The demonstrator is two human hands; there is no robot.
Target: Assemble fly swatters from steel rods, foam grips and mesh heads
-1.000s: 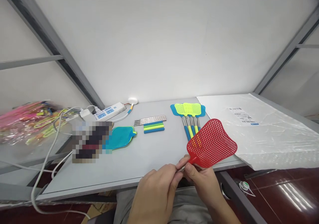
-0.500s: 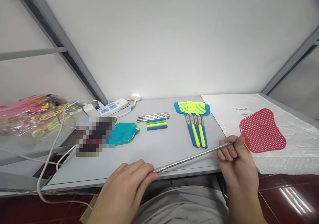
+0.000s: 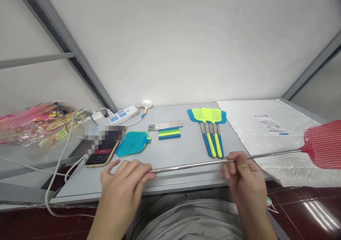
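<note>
I hold a red fly swatter with a long telescopic metal rod stretched across the front of the grey table. My left hand pinches the rod's left end between thumb and fingers. My right hand is closed round the rod further right. The red mesh head hangs far right over a white plastic bag.
Several finished blue and yellow swatters lie mid-table, with steel rods, coloured foam grips and a teal swatter head. A phone, power strip and cables sit left; a bag of pink items lies far left.
The rod has been pulled out from collapsed to full length. My hands have moved apart and the red head has swung far to the right.
</note>
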